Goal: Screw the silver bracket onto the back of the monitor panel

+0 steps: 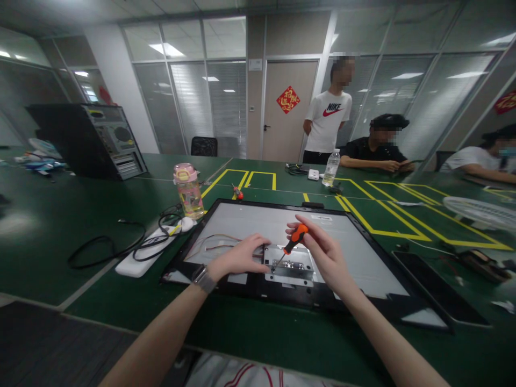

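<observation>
A large flat monitor panel [355, 252] lies face down on the green table, its silver back up inside a black frame. My right hand [322, 252] is closed round an orange-and-black screwdriver [291, 244], whose tip points down at a small metal bracket plate [296, 267] near the panel's near edge. My left hand [242, 257] rests on the panel just left of that plate, fingers curled and pressed by the screwdriver tip; what they pinch is too small to see. Thin coloured wires [209, 243] run across the panel to the left of my left hand.
A pink bottle [188, 191], a white power strip [149, 250] with black cables and a computer tower [97, 140] sit to the left. A small red screwdriver [237, 192] lies behind the panel. A dark slab [437, 287] lies right. Three people and a water bottle [330, 167] are at the far side.
</observation>
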`<state>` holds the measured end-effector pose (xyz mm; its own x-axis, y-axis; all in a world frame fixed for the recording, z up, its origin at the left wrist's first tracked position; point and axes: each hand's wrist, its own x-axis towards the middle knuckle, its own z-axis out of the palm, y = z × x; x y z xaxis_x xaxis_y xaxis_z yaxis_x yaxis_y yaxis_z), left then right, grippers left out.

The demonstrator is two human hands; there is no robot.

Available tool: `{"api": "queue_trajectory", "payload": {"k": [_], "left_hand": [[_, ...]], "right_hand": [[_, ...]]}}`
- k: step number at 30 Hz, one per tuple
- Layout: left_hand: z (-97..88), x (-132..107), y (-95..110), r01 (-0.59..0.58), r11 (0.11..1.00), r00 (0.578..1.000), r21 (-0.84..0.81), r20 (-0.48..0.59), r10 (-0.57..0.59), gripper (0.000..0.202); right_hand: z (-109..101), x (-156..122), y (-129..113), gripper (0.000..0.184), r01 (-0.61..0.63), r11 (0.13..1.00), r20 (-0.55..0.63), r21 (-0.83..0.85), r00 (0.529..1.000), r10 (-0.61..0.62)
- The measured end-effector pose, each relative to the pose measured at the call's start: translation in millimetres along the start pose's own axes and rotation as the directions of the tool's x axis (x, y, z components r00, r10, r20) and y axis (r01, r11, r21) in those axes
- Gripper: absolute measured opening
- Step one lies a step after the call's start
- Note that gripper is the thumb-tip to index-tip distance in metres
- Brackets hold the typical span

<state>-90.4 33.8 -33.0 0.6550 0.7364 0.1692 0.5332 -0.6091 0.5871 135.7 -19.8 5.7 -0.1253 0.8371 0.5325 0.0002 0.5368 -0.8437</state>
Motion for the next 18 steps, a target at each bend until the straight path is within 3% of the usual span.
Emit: {"api": "queue_trajectory", "payload": {"k": [8,12,18], "left_hand": [[0.4,-0.7,-1.8,0.006,1.000,1.000,-0.003,0.001,-0.006,0.063],[1.1,-0.5,-2.1,-0.003,1.000,1.000,-0.003,-0.004,0.003,0.064],[1.5,0.4,-2.6,-0.004,1.000,1.000,-0.010,0.004,0.004,0.064]], "right_hand": [[-1.5,1.3,1.2,0.025,0.037,0.991,-0.099,-0.129,0.994,-0.050],[-3.6,0.4,1.3,0.035,0.036,0.994,-0.027,-0.099,0.999,-0.039],[-0.7,-0.5,-1.9,0.033,0.050,0.996,0.006,-0.075,0.999,-0.050]]}}
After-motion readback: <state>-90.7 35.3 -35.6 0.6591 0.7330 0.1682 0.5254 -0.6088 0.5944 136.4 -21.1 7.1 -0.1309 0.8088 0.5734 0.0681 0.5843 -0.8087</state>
